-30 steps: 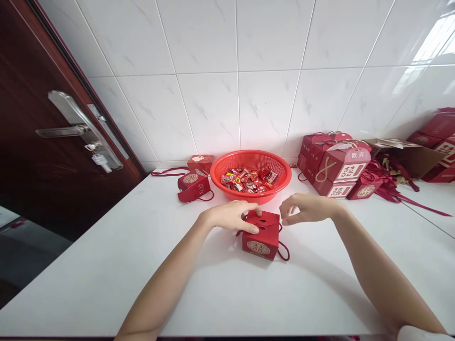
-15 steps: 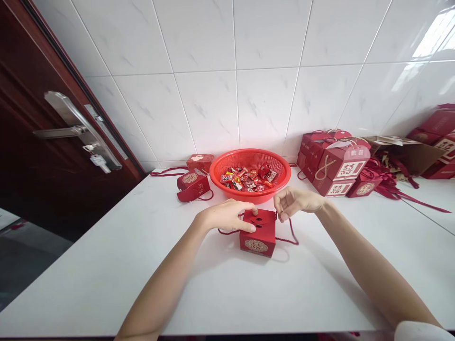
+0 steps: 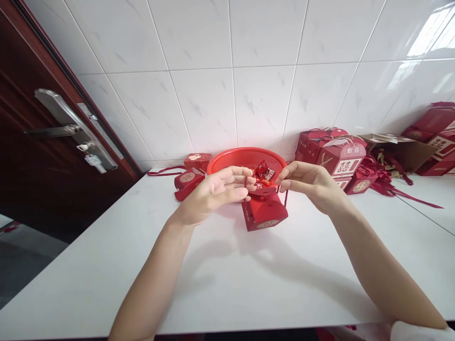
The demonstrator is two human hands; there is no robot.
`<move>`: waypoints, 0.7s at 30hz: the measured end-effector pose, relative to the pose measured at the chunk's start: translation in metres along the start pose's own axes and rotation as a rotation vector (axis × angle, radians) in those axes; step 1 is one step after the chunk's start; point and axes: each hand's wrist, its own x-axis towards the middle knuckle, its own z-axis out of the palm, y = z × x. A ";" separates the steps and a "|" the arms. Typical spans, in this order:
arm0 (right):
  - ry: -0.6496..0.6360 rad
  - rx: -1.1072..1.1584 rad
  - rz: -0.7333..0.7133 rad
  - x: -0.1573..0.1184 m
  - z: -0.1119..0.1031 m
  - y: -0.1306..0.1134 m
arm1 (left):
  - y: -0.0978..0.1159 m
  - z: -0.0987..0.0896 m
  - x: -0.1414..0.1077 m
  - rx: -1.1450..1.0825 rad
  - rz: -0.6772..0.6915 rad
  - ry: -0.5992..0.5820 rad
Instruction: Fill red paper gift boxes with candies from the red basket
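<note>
A small red gift box (image 3: 267, 210) with a round pale emblem hangs tilted above the table, its top flaps partly spread. Dark red cord runs from it up to both hands. My left hand (image 3: 209, 195) has its fingers curled on the cord at the box's left side. On the right, my right hand (image 3: 316, 187) pinches the cord (image 3: 286, 199) between thumb and fingertips. Behind the box stands a red plastic basket (image 3: 227, 156) of wrapped candies (image 3: 263, 171), partly hidden by my left hand and the box.
Two red boxes, one patterned (image 3: 197, 161) and one with a round emblem (image 3: 187, 177), lie left of the basket. Stacked red boxes (image 3: 341, 158), ribbons (image 3: 387, 187) and an open cardboard carton (image 3: 412, 149) stand at the right. A tiled wall (image 3: 199, 104) backs the white table (image 3: 227, 303).
The red gift box has risen off the table and tilted. My left hand has gone from its top to the cord. My right hand has lifted with the cord.
</note>
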 end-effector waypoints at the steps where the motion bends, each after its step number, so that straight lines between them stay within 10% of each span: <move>1: 0.007 -0.030 -0.021 -0.002 0.003 -0.001 | -0.001 0.003 0.000 -0.013 0.003 -0.016; 8: -0.078 -0.492 -0.062 -0.011 0.030 0.006 | -0.013 0.033 0.000 0.013 0.022 -0.151; 14: 0.108 -0.725 0.012 -0.014 0.045 0.015 | -0.017 0.043 -0.006 0.111 -0.018 -0.187; 21: 0.234 -0.648 -0.101 -0.010 0.018 0.003 | -0.027 0.039 0.006 0.222 0.068 0.021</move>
